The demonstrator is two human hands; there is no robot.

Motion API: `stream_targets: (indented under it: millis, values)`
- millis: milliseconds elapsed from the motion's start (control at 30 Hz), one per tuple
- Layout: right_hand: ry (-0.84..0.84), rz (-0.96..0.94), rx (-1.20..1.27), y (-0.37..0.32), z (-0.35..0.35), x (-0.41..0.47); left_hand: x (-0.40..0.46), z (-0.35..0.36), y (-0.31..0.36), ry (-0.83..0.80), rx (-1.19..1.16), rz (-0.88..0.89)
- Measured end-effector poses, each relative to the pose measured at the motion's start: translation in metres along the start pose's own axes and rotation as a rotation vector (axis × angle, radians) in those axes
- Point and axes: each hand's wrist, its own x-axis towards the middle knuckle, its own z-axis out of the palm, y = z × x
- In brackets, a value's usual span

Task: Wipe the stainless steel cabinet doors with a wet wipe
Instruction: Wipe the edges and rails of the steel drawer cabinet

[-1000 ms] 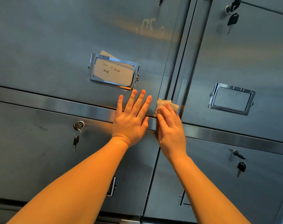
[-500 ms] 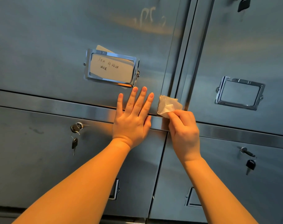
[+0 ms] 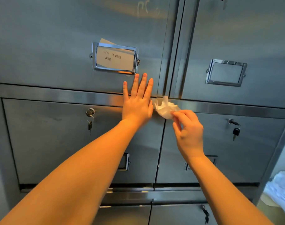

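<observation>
Left hand (image 3: 137, 104) flat on the cabinet doors (image 3: 57, 46), just below the label holder (image 3: 115, 57). Wet wipe (image 3: 165, 108) just right of it, pinched by the right hand (image 3: 188, 132). Key (image 3: 90, 125) hanging far left.

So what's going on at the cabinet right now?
A person is wiping steel cabinet doors. The left hand lies flat, fingers straight, across the horizontal rail between the upper and lower doors. The right hand pinches a crumpled wipe by its lower edge in front of that rail, at the centre seam; whether it touches the metal is unclear.
</observation>
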Motion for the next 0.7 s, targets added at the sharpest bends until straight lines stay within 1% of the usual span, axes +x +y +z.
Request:
stream_targets:
  millis: [33, 67, 100, 167, 200, 233, 300, 367, 433, 467, 600, 700]
  values:
    - [-0.032, 0.015, 0.013, -0.003, -0.006, -0.006, -0.006, -0.01, 0.005, -0.036, -0.064, 0.005]
    - [-0.055, 0.031, 0.026, -0.006, -0.012, -0.012, -0.015, -0.019, 0.011, -0.052, -0.185, 0.017]
    - [-0.069, 0.049, 0.041, -0.008, -0.019, -0.019, -0.026, -0.029, 0.018, -0.054, -0.357, 0.019]
    - [-0.092, 0.079, 0.067, -0.011, -0.033, -0.034, -0.055, -0.051, 0.03, -0.031, -0.731, -0.048]
    - [-0.112, 0.091, 0.075, -0.013, -0.04, -0.043, -0.07, -0.06, 0.037, -0.018, -0.876, -0.093]
    - [-0.138, 0.102, 0.085, -0.015, -0.046, -0.054, -0.086, -0.069, 0.043, -0.015, -0.966, -0.112]
    - [-0.205, 0.118, 0.11, -0.021, -0.056, -0.079, -0.116, -0.082, 0.056, -0.063, -1.009, -0.045]
    - [-0.269, 0.149, 0.141, -0.028, -0.065, -0.107, -0.146, -0.083, 0.065, -0.171, -0.971, 0.078]
    - [-0.309, 0.232, 0.189, -0.033, -0.072, -0.135, -0.176, -0.077, 0.07, -0.272, -0.924, 0.167]
    - [-0.318, 0.28, 0.211, -0.034, -0.075, -0.149, -0.189, -0.074, 0.072, -0.316, -0.909, 0.182]
    - [-0.364, 0.47, 0.252, -0.036, -0.085, -0.196, -0.228, -0.07, 0.077, -0.521, -0.97, 0.09]
    - [-0.391, 0.552, 0.274, -0.029, -0.087, -0.218, -0.245, -0.067, 0.084, -0.633, -0.951, 0.042]
